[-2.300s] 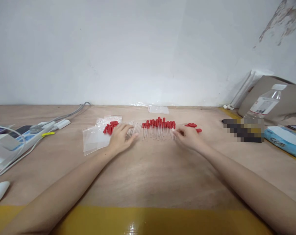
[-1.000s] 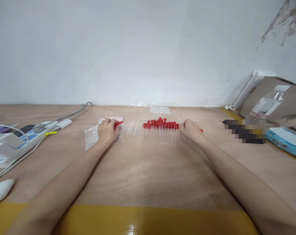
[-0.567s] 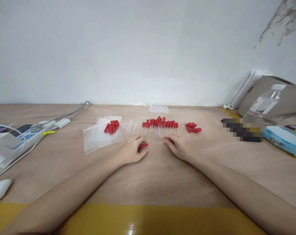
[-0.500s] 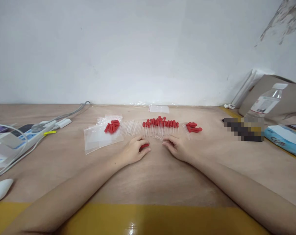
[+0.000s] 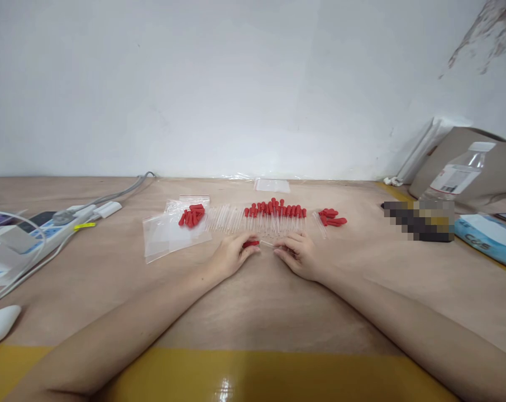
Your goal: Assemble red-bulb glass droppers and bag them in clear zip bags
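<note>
I see the left hand [image 5: 232, 257] pinching 1 red dropper bulb [image 5: 251, 244]; the right hand [image 5: 300, 255] holds 1 clear pipette tube [image 5: 267, 243] sideways, pointing at the bulb's near end.

Pale wall [image 5: 228, 89], brownish patch [image 5: 490, 25] upper right; wood-grain tabletop [image 5: 253, 312] below, yellow strip [image 5: 311, 374] along near edge, bright glint [image 5: 225, 385] on it.

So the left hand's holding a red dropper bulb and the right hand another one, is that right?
Not quite: the left hand does hold a red dropper bulb, but the head view shows the right hand holding a clear dropper tube instead.
</note>
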`<state>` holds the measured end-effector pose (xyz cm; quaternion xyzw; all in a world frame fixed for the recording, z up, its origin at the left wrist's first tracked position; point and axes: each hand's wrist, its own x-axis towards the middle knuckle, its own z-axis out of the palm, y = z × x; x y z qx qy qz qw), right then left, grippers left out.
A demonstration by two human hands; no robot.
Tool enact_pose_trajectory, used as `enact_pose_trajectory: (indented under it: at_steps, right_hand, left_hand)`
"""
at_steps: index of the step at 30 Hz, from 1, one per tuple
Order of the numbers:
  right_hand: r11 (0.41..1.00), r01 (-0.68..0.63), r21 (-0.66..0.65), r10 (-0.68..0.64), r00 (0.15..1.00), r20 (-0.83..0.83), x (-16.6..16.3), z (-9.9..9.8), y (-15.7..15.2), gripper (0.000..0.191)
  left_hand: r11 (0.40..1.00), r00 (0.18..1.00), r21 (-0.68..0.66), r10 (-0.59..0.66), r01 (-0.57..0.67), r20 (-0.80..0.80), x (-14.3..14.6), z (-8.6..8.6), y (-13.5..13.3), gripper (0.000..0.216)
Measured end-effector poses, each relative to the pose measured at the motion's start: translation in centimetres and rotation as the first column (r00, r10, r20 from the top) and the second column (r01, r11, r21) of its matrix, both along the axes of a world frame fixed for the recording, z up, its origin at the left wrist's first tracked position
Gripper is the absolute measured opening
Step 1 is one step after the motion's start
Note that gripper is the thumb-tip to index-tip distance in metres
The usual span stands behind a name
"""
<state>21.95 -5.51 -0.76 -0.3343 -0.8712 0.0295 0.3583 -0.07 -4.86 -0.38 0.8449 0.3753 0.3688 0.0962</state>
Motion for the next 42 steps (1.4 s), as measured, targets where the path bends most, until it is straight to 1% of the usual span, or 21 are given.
enact_pose_trajectory:
  at_steps: [6, 11, 13, 17, 20, 22, 24, 27, 29, 31, 34, 38, 42]
  right_hand:
    - [1.0, -0.007, 0.007, 0.007, 1.0, 0.005, -0.1, -0.1, 0.0, 0.017]
    - [1.0, -0.022, 0.007, 0.022, 1.0, 0.0, -0.1, -0.4, 0.2, 0.017]
    - [0.999, -0.035, 0.015, 0.035, 0.999, 0.001, 0.0, -0.5, 0.4, 0.017]
    - [0.997, -0.065, 0.036, 0.064, 0.998, 0.023, 0.4, -0.5, 0.9, 0.017]
    - [0.995, -0.081, 0.057, 0.076, 0.993, 0.088, 0.7, -0.1, 1.3, 0.018]
    - [0.992, -0.095, 0.082, 0.083, 0.987, 0.14, 0.9, 0.2, 1.5, 0.019]
    - [0.989, -0.085, 0.118, 0.062, 0.98, 0.189, 0.8, 0.6, 1.4, 0.02]
    - [0.985, -0.026, 0.172, -0.016, 0.971, 0.24, 0.6, 0.9, 1.0, 0.02]
    - [0.983, 0.013, 0.184, -0.061, 0.964, 0.259, 0.3, 1.1, 0.6, 0.021]
    - [0.985, 0.032, 0.172, -0.08, 0.957, 0.278, 0.0, 1.2, 0.3, 0.021]
    - [0.992, 0.044, 0.116, -0.075, 0.957, 0.281, -0.4, 1.2, 0.0, 0.023]
    - [0.998, 0.058, -0.009, -0.053, 0.961, 0.27, -0.8, 1.3, -0.2, 0.028]
    - [0.99, 0.058, -0.132, -0.02, 0.961, 0.274, -1.3, 1.5, -0.5, 0.03]
  left_hand:
    - [0.999, 0.999, 0.035, -0.002, 0.004, -0.049, 0.3, 0.4, -0.2, 0.016]
    - [0.998, 0.999, 0.042, -0.036, 0.036, -0.002, 0.3, 0.6, -0.3, 0.017]
    - [0.998, 0.998, 0.018, -0.062, 0.061, 0.017, 0.3, 0.6, -0.3, 0.017]
    - [0.987, 0.99, -0.078, -0.14, 0.14, 0.01, 0.0, 0.8, -0.4, 0.017]
    - [0.972, 0.978, -0.127, -0.204, 0.199, -0.033, 0.0, 1.1, -0.5, 0.017]
    - [0.967, 0.972, -0.148, -0.222, 0.209, -0.075, 0.1, 1.2, -0.6, 0.018]
    - [0.968, 0.97, -0.156, -0.216, 0.198, -0.11, 0.2, 1.2, -0.7, 0.019]
    - [0.977, 0.973, -0.14, -0.179, 0.159, -0.145, 0.3, 1.2, -0.7, 0.021]
    - [0.983, 0.974, -0.117, -0.158, 0.14, -0.161, 0.3, 1.1, -0.6, 0.021]
    - [0.986, 0.973, -0.095, -0.151, 0.136, -0.175, 0.3, 1.0, -0.6, 0.021]
    - [0.987, 0.972, -0.069, -0.152, 0.142, -0.18, 0.4, 0.8, -0.5, 0.02]
    - [0.986, 0.969, -0.038, -0.165, 0.161, -0.183, 0.5, 0.9, -0.5, 0.021]
    - [0.985, 0.968, -0.011, -0.174, 0.175, -0.184, 0.5, 0.9, -0.6, 0.022]
